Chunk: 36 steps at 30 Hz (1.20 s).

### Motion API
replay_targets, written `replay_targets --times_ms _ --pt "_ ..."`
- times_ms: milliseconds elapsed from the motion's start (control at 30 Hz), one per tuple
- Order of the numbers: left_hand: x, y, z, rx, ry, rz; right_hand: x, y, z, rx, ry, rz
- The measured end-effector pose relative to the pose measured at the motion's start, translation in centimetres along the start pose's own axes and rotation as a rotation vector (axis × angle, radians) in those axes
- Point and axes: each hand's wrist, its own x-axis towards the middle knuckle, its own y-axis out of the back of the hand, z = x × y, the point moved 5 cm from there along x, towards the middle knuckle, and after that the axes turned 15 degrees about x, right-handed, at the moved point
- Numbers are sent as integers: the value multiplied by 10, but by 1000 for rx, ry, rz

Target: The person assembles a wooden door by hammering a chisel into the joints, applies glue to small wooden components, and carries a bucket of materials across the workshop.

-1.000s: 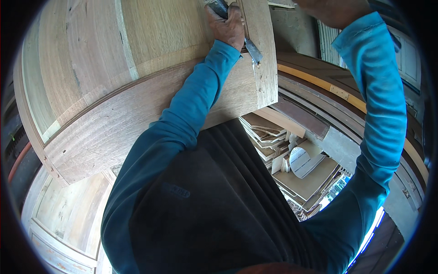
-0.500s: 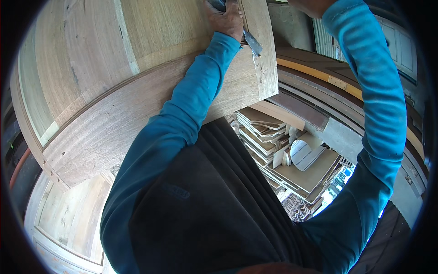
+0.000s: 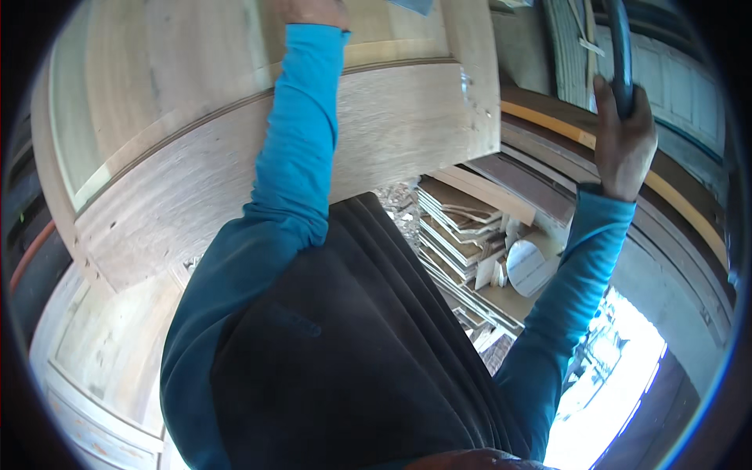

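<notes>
A wooden door panel (image 3: 258, 160), with a raised frame and upright boards, stretches across the upper left. My left hand (image 3: 313, 11) is at its upper part, cut off by the top edge of the picture, so its fingers are hidden. Right of it, a flat grey blade (image 3: 413, 6) like a putty knife's shows over the panel; whether this hand holds it is out of view. At the upper right my right hand (image 3: 627, 145) is closed around the lower end of a dark, bluish tube (image 3: 621, 55), raised apart from the panel.
Long boards and a yellow-orange strip (image 3: 540, 117) run along the right. Below them lie stacked sheets (image 3: 450, 239) and a round pale disc (image 3: 529, 266). Another panelled door (image 3: 110, 345) stands at lower left. Bright light comes in at lower right.
My left hand has moved up and left, and the blade has moved up too. My right hand has come down into view with the dark tube.
</notes>
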Motion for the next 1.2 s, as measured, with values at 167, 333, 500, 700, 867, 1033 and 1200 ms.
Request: replay_targets --times_ms 167,333,500,700,867,1033,1200 --pt "-109 4 96 348 -549 -196 -211 -60 54 547 -498 167" --pt "-231 39 160 870 -1179 -816 -380 -132 19 797 -767 181" --pt "-302 109 202 1297 -1137 -1113 -481 -144 -22 885 -726 192" --pt "-297 194 260 1765 -914 -1313 -550 -116 -71 969 -868 151" --pt "-248 265 307 1947 -868 -1338 -610 -116 -109 929 -940 200" --pt "-202 323 356 1941 -774 -1403 -633 -130 -168 886 -986 174" --pt "-198 349 392 1726 -686 -1593 -622 -146 -266 864 -1048 187"
